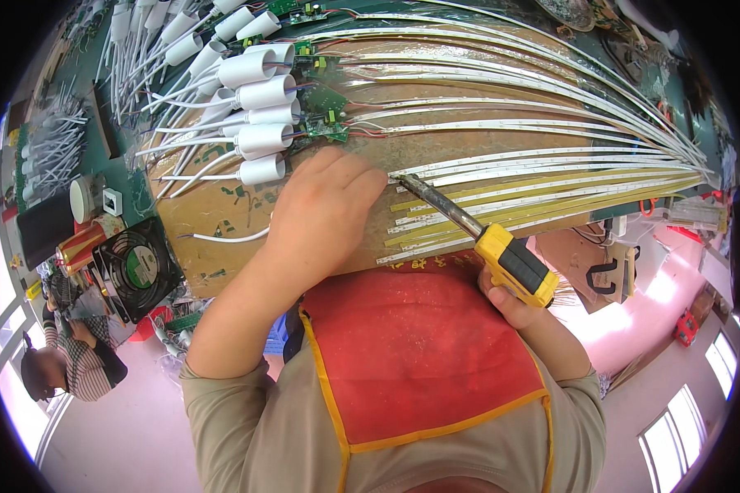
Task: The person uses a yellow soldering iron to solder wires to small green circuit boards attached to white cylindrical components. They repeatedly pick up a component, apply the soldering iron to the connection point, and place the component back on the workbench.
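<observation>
Left hand (325, 209) flat on brown board (222, 205), fingertips at end of white LED strip (534, 156). Right hand (510, 300) in closed grip on yellow-black soldering iron (514, 263), tip touching strip end beside left fingertips. White cylindrical caps (263, 111) with wires upper left, green circuit boards (325, 107) beside them. Black fan (136, 267) on tabletop (131, 185) at left.

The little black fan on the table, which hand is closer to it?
Left. The left hand rests on the board just right of the black fan. The right hand holds the yellow soldering iron far over on the other side.
</observation>
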The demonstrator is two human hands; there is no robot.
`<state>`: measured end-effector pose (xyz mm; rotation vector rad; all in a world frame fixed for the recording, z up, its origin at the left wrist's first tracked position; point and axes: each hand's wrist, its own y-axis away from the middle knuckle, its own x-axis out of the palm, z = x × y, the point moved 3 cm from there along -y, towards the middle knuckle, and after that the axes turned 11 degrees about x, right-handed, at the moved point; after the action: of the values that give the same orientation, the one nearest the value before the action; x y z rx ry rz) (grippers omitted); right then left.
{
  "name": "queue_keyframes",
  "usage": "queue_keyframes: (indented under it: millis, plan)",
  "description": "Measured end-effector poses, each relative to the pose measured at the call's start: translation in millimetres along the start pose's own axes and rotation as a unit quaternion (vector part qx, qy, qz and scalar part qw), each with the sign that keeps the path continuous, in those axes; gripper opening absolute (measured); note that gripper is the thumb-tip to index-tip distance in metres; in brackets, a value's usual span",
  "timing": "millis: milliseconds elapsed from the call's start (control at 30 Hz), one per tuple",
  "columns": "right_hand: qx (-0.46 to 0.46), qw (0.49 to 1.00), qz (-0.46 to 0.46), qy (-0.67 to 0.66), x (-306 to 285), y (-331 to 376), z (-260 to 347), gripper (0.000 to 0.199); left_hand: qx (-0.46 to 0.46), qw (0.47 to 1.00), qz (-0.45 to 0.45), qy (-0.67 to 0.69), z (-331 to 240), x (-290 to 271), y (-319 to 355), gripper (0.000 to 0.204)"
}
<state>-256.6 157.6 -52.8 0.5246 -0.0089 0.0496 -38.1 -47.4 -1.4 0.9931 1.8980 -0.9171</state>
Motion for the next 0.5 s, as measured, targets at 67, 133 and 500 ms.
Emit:
queue_keyframes:
  millis: [67,133,500]
  plan:
    - [0.007,1.000,0.006,-0.030,0.6,1.2,-4.8,0.043,-0.001,1.000,0.003,0.000,-0.5,-0.2,0.0,0.022]
    - [-0.003,0.999,-0.011,-0.043,-0.3,3.8,-3.4,0.036,-0.001,1.000,0.003,0.001,-0.5,0.2,0.5,0.022]
    - [0.010,0.998,-0.008,-0.064,-2.8,7.5,-0.9,0.035,0.000,1.000,0.002,0.001,-0.7,0.1,0.1,0.022]
